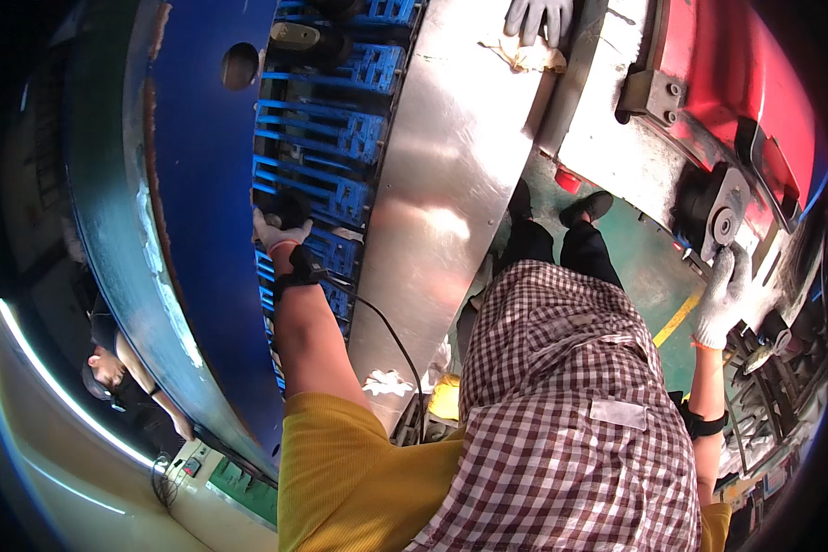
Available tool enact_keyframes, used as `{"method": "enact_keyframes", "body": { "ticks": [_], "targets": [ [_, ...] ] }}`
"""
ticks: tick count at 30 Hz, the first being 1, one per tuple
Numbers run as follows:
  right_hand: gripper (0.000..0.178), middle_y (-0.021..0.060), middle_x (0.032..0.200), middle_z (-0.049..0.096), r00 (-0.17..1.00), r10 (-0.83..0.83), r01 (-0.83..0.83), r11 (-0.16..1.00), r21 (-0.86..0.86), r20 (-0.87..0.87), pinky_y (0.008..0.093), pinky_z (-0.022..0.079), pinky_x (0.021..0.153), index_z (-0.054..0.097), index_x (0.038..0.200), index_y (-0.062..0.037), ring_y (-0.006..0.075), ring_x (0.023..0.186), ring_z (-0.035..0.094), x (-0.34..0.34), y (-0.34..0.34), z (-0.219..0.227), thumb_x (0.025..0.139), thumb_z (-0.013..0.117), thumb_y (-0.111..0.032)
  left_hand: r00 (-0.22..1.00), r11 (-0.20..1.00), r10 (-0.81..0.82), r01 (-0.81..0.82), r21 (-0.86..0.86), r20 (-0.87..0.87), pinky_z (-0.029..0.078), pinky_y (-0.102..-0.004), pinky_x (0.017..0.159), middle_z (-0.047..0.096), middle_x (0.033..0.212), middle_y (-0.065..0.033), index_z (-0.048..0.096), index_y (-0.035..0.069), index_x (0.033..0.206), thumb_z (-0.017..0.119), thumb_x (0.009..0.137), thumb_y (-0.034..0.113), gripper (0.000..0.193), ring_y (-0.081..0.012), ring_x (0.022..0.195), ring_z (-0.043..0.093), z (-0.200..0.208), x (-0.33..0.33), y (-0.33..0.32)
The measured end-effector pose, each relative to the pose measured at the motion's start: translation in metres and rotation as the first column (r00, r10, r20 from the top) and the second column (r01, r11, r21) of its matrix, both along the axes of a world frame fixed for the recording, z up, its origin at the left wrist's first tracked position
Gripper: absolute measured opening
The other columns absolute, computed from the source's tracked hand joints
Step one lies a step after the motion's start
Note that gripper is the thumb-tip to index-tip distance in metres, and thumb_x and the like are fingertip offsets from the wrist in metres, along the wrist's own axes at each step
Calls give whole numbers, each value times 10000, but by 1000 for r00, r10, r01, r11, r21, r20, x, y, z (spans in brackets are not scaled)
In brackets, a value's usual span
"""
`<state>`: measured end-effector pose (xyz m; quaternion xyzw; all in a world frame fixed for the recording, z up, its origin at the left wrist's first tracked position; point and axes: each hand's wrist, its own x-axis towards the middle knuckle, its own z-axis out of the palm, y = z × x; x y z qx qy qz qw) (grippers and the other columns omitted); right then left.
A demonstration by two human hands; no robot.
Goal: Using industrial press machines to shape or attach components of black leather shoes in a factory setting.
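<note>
At the blue slatted conveyor, my left hand, in a white glove, has thumb and fingers on either side of a dark rounded thing. Its kind is hard to make out. A black strap with a cable circles that wrist. To the right, my right hand wears a white knit glove, fingers stretched out. Their tips are close beside a dark metal block with a round boss on the red machine; whether they touch it I cannot tell.
A blue panel with a round hole borders the conveyor. Beside me runs a bare metal table. A grey glove, perhaps worn, is above a beige cloth at its far end. Another person reaches in beyond the panel.
</note>
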<state>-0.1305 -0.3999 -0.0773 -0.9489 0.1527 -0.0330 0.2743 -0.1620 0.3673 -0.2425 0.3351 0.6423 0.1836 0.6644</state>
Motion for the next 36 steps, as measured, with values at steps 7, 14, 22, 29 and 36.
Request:
{"method": "enact_keyframes", "body": {
  "ticks": [7,14,22,29,36],
  "targets": [
    [247,90,1078,718,1000,-3,3,1000,-8,6,314,540,877,663,1260,41,138,950,644,-4,-2,0,1104,567,-124,999,999,-6,7,-31,41,340,-703,1136,594,1517,-42,636,252,1402,683,876,518,591,-362,1413,511,2,-26,-19],
    [180,84,1021,738,1000,-6,4,992,125,21,317,546,884,693,1191,0,135,927,656,3,15,9,1082,591,-102,931,934,-357,356,19,77,529,-653,981,574,1362,-55,592,194,1317,712,926,396,457,-338,1219,606,37,-83,-160],
    [186,126,955,698,991,124,-118,988,-98,52,359,545,832,709,1136,-39,226,853,668,13,21,21,1054,650,-194,784,814,-484,567,-129,389,557,-477,1078,715,1278,-119,614,42,1354,627,897,175,476,-317,1181,701,112,-30,-300],
    [529,151,1299,692,986,158,-81,747,660,-58,420,495,1072,634,1393,-4,259,1216,630,18,14,100,923,757,-216,183,294,-898,925,239,399,505,-506,1060,635,1329,-187,499,-19,1468,734,800,106,719,-359,1164,636,148,4,-375],
    [1030,229,1702,298,941,240,-337,616,712,238,388,287,1258,83,1728,-59,278,1520,394,-8,-21,152,925,716,-180,-215,-135,-914,960,243,343,584,-396,868,690,1109,-70,502,1,1468,772,843,-1,681,-195,946,685,271,90,-531]
  ]
}}
